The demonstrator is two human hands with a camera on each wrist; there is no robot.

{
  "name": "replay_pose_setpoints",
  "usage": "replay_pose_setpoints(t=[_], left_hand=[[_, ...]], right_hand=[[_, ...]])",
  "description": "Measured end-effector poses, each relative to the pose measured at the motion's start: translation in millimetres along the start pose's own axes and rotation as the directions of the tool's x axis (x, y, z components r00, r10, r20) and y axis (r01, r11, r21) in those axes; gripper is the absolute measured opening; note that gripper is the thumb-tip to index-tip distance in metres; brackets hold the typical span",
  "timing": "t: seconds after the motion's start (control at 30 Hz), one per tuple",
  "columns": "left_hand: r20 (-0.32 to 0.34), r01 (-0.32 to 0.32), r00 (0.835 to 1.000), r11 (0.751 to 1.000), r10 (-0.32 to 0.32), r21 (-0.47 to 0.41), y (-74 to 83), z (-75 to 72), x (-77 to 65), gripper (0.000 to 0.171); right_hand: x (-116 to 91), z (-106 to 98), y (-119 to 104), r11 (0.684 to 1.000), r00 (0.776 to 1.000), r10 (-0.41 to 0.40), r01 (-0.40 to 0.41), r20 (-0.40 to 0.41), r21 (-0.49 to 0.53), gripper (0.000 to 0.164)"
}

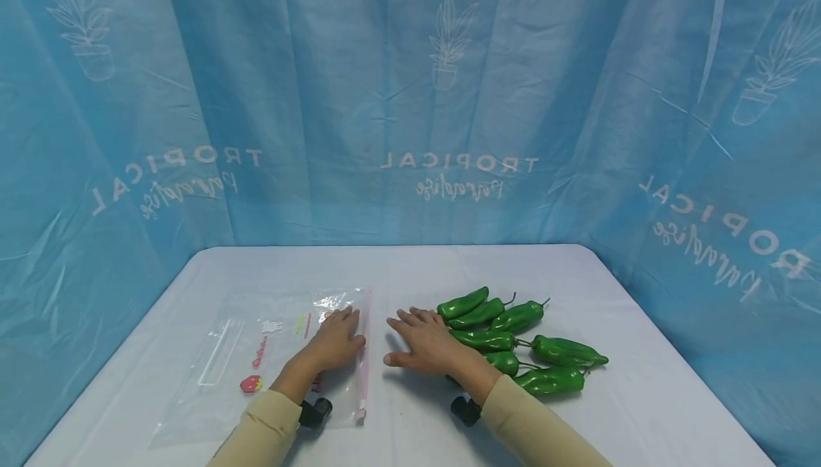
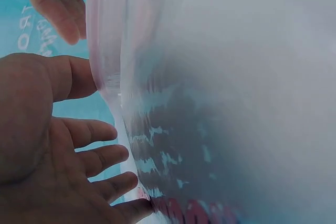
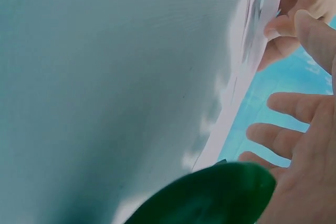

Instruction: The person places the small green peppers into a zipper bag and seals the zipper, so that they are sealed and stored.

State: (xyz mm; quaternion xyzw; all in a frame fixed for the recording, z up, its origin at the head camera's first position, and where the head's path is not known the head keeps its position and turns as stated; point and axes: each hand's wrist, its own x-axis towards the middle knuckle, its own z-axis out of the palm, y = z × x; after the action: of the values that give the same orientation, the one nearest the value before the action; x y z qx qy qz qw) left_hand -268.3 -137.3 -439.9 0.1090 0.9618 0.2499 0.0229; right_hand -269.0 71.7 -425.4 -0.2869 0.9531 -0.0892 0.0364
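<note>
At the near edge two tan sleeves point(image 1: 253, 431) reach in, with a dark wrist camera point(image 1: 314, 413) under the left wrist and another point(image 1: 466, 411) under the right. Just beyond, the slider point(image 1: 361, 414) sits at the near end of the pink zip strip point(image 1: 365, 374), which runs near to far along the right side of a clear plastic bag point(image 1: 282, 367). The bag lies flat on the left half of the white table point(image 1: 410, 267), spreading leftward from that strip. The left hand point(image 1: 335, 342) lies over its right part, fingers extended and gripping nothing, with the strip just to its right. Across a bare gap, the right hand point(image 1: 423, 344) is spread wide above the cloth, thumb toward the bag, nothing held. The green peppers point(image 1: 550, 381) lie in a loose cluster on the right, beginning just beside that hand and running on past it, most with their long axes roughly left to right; so the right hand is much the nearer to them, and the strip lies to its left. The right forearm covers part of the cluster, and I cannot tell whether the green showing on both sides of it is one pepper or two. Both wrist views are dim, and the right one cuts off a pepper at its lower edge. Farthest back hangs a blue curtain point(image 1: 359, 96) with mirrored lettering.
</note>
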Motion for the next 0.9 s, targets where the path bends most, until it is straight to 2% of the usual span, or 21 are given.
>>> replay_pose_setpoints(t=[0.57, 0.9], left_hand=[[0.009, 0.038, 0.999, 0.998, -0.037, -0.046, -3.0, 0.7, -2.4, 0.051], [0.028, -0.024, 0.999, 0.997, 0.026, -0.076, -7.7, -3.3, -6.2, 0.047]], right_hand=[[17, 8, -6, 1.0, 0.998, 0.02, -0.021, 0.06, 0.009, 0.068], [22, 8, -12, 1.0, 0.996, 0.024, -0.023, 0.088, -0.013, 0.067]])
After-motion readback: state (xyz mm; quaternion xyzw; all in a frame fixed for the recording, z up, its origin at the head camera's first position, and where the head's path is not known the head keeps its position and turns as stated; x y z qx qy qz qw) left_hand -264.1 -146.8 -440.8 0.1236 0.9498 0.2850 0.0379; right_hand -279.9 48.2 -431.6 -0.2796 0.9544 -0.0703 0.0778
